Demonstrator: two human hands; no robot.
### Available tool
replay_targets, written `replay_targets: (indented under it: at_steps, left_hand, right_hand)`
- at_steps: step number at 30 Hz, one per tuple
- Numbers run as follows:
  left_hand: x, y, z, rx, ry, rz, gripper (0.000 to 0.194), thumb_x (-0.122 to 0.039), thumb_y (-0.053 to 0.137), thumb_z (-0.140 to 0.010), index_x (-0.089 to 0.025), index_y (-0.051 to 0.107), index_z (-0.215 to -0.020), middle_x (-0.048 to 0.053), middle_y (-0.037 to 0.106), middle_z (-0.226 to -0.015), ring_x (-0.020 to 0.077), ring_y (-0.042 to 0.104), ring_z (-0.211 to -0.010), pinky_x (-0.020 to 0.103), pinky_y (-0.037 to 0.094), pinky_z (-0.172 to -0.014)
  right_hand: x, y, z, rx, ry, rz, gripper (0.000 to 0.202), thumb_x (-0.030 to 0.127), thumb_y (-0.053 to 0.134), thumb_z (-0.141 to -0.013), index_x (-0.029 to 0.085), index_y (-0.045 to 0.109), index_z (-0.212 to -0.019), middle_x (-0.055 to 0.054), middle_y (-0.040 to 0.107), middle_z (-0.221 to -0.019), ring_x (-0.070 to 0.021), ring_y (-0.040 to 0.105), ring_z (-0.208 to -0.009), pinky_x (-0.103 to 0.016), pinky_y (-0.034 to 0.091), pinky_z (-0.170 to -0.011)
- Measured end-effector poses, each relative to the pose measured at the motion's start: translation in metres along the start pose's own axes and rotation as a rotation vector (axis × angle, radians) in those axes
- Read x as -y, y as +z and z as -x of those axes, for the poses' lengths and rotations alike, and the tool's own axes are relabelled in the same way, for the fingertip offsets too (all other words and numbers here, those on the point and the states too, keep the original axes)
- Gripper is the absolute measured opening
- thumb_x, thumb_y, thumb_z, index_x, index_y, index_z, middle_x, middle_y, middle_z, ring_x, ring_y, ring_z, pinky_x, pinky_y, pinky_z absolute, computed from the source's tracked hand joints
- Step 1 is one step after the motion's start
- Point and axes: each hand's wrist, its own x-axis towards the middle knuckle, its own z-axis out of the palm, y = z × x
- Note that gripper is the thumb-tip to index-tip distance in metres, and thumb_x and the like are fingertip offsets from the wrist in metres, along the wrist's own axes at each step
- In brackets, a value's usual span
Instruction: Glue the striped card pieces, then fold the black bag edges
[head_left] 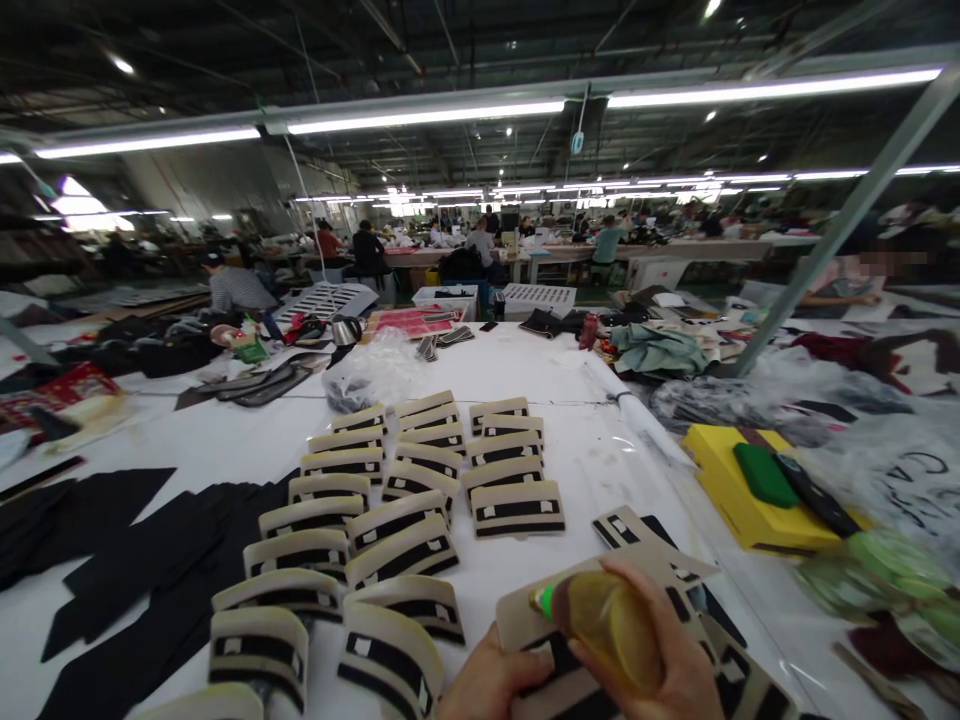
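My right hand [667, 640] is wrapped round a squeeze bottle [611, 625] of amber liquid, likely glue, its green-collared nozzle tipped down to the left. The tip sits at the upper edge of a beige panel [517, 612] with black strips. Gripping that panel's left side is my left hand [491, 675], thumb on top. More such panels [724, 640] lie under and behind my right hand. Left of my hands, rows of curved beige panels [405, 530] with black bands and small white tabs cover the white table [592, 460].
Black fabric pieces [165, 560] are spread at the left. On the right are a yellow box [739, 490] with a green block [765, 474] on it, and clear plastic bags [877, 470]. A slanted metal post [840, 230] rises at the right. Several people work farther back.
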Motion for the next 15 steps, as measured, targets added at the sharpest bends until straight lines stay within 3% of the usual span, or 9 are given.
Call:
replay_targets:
  at_steps: [5,11,15]
  left_hand:
    - [-0.007,0.004,0.004,-0.043,0.022,-0.041,0.053,-0.019,0.081,-0.062,-0.014,0.068,-0.114,0.013,0.073,-0.110,0.0362,0.061,-0.113,0.047,0.041,-0.103]
    - [-0.010,0.015,0.005,0.033,0.014,0.070,0.057,-0.015,0.079,-0.064,-0.017,0.066,-0.119,0.012,0.072,-0.114,0.0343,0.062,-0.112,0.045,0.042,-0.103]
    - [-0.010,0.016,0.006,-0.053,0.002,0.025,0.052,-0.019,0.085,-0.056,-0.012,0.070,-0.106,0.012,0.076,-0.094,0.0326,0.068,-0.094,0.045,0.047,-0.093]
  right_hand:
    - [-0.005,-0.013,-0.011,-0.084,0.108,0.112,0.057,0.059,0.069,-0.072,0.027,0.058,-0.119,-0.003,0.068,-0.114,-0.0279,0.066,-0.101,-0.038,0.051,-0.094]
    - [0.004,-0.002,-0.001,0.021,-0.030,0.002,0.053,0.055,0.069,-0.075,0.031,0.055,-0.120,0.001,0.070,-0.105,-0.0220,0.069,-0.087,-0.030,0.056,-0.081]
    - [0.004,-0.007,-0.007,-0.046,0.033,0.117,0.053,0.057,0.066,-0.077,0.028,0.056,-0.119,-0.002,0.069,-0.108,-0.0249,0.069,-0.093,-0.035,0.054,-0.088]
